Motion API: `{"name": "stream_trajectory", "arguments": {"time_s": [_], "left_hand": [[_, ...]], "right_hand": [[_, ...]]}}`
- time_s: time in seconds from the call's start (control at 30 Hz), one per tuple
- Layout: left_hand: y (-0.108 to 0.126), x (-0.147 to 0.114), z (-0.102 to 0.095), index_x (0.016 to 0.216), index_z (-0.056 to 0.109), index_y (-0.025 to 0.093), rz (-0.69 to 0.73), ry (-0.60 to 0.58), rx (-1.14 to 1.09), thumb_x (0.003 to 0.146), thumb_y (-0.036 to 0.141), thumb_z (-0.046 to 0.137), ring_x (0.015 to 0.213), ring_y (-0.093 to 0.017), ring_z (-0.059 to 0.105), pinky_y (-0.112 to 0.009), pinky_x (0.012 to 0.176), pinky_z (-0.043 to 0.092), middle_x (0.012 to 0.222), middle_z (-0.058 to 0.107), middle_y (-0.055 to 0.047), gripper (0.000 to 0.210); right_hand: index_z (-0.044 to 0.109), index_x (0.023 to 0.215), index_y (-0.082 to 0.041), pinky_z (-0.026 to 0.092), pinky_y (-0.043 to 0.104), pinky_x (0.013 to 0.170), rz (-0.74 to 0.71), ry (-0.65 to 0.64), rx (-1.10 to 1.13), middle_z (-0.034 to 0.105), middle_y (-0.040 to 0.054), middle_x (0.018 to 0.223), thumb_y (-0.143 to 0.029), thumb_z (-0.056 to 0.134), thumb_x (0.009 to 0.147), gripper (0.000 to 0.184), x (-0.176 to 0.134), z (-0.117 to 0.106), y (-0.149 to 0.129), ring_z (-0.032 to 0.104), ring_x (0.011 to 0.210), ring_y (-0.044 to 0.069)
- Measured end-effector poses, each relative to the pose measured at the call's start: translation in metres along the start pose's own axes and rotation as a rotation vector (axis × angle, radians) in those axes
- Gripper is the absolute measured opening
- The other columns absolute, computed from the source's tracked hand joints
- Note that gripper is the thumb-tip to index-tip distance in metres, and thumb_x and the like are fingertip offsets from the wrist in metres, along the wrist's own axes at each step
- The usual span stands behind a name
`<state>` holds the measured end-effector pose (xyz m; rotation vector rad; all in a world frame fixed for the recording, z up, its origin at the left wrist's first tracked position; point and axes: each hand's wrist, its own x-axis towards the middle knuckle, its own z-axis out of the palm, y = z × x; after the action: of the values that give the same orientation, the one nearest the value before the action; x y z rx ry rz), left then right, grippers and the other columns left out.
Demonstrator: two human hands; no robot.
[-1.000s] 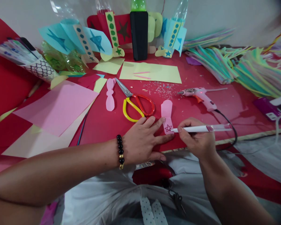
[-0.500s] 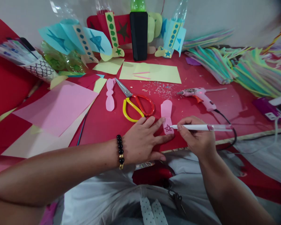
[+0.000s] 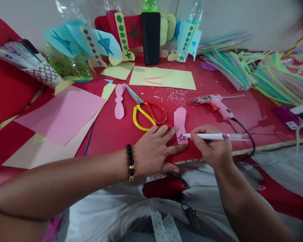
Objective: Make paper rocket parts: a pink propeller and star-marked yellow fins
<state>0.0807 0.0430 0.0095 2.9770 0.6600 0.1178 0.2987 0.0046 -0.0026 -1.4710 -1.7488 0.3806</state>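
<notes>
A pink paper cutout point(image 3: 180, 117) lies near the table's front edge, with a dark star outline on its lower part. Spread fingers of my left hand point(image 3: 155, 151) press flat along the cutout's left side and lower edge. Between the thumb and fingers of my right hand point(image 3: 213, 148) is a white marker point(image 3: 212, 136), its tip at the star's right side. Just beyond my left fingertips are scissors point(image 3: 143, 111) with one yellow and one red handle, blades apart. Left of them rests another pink cutout point(image 3: 119, 102) with a wavy outline.
A pink glue gun point(image 3: 214, 102) with a cord lies to the right. Pale yellow paper point(image 3: 171, 79) and paper scraps point(image 3: 173, 95) are farther back. Pink sheets point(image 3: 63, 112) and a cup of markers point(image 3: 44, 72) stand left. Decorated bottles and a black box point(image 3: 150, 38) line the wall.
The marker tip has barely shifted at the star's right side. My left hand stays in place on the cutout; the whole view has drifted very slightly.
</notes>
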Motion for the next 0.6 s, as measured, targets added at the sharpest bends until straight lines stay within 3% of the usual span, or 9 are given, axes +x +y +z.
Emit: {"name": "stream_trajectory", "arguments": {"time_s": [0.4,0.6], "left_hand": [[0.0001,-0.0001,-0.0002,0.146,0.040,0.035,-0.001,0.009,0.004,0.085,0.076,0.039,0.126,-0.035,0.036,-0.049,0.102,0.030,0.153,0.032,-0.013,0.074],[0.0003,0.0000,0.0006,0.147,0.039,0.035,0.002,0.009,-0.006,0.084,0.076,0.039,0.127,-0.035,0.035,-0.050,0.102,0.030,0.155,0.029,-0.013,0.075]], "right_hand": [[0.061,0.078,-0.022,0.045,0.027,0.053,-0.002,0.014,-0.001,0.063,0.0004,0.071,-0.023,0.058,0.086,0.009,-0.0016,-0.0010,-0.0010,0.058,0.062,0.015],[0.062,0.082,-0.022,0.045,0.027,0.053,-0.043,-0.055,0.000,0.064,0.0004,0.072,-0.024,0.059,0.087,0.006,-0.0019,-0.0017,-0.0012,0.058,0.061,0.014]]}}
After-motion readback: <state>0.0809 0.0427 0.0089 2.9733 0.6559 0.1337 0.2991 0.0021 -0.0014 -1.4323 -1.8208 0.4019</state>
